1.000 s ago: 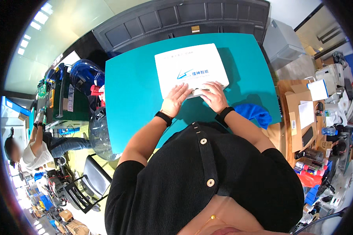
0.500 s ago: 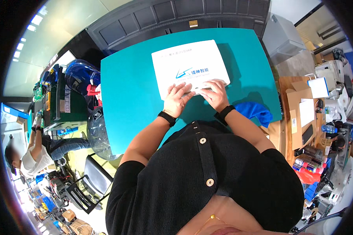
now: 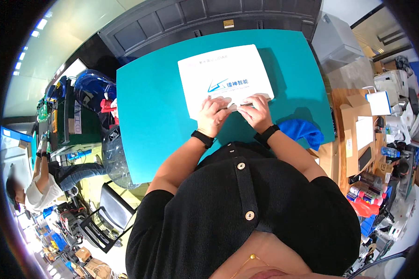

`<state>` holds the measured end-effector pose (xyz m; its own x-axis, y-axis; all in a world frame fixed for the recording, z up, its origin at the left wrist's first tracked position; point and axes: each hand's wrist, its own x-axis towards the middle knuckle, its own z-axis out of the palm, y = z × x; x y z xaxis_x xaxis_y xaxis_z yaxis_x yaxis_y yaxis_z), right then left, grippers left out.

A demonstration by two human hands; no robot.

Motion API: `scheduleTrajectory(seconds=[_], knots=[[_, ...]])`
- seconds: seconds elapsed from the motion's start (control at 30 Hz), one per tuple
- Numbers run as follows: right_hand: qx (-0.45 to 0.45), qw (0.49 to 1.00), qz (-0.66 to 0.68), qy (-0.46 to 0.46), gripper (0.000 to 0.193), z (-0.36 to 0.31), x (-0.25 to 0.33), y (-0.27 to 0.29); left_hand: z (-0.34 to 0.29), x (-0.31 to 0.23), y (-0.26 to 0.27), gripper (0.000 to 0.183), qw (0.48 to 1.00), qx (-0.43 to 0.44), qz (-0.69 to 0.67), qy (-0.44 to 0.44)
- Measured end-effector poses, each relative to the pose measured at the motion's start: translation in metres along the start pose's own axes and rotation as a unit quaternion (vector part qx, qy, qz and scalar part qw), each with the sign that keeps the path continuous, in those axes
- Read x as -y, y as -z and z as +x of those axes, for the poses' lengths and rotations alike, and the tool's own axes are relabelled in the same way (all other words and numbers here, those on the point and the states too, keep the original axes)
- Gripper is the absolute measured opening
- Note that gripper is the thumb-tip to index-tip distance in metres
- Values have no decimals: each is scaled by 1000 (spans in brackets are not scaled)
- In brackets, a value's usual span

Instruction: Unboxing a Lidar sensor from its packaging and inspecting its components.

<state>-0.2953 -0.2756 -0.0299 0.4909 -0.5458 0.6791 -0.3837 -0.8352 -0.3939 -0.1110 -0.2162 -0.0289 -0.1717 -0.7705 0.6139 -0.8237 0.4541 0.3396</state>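
A white flat box [image 3: 226,65] with a blue logo and printed lettering lies on the green table mat. At its near edge, left of the middle, is my left hand [image 3: 211,114], its fingers bent over the top and the thumb at the front side. My right hand [image 3: 257,114] grips the same edge just to the right, fingers curled and the thumb turned inward. Both sets of fingertips almost meet at a small spot on the rim; what they pinch there is too small to make out. The lid looks closed.
The green table mat [image 3: 149,107] surrounds the box. A blue cloth [image 3: 303,133] lies near the table's right edge. Beyond it, a wooden bench holds an open cardboard box [image 3: 354,125]. At the left are a black chair [image 3: 112,209] and another person [image 3: 42,188] by a cluttered bench.
My left fingers have drawn back slightly and curled closer to the box's near edge. The right hand stays almost in place, and the view has shifted a little.
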Motion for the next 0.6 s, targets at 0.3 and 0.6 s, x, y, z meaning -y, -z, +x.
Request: scheduleTrajectory(seconds=[0.3,0.6], knots=[[4,999,-7,-40,8,0,4,-2,3,-3,-3,15,999,-36,10,34],[-7,995,-25,-93,29,18,-11,9,22,-18,-3,54,983,55,50,169]])
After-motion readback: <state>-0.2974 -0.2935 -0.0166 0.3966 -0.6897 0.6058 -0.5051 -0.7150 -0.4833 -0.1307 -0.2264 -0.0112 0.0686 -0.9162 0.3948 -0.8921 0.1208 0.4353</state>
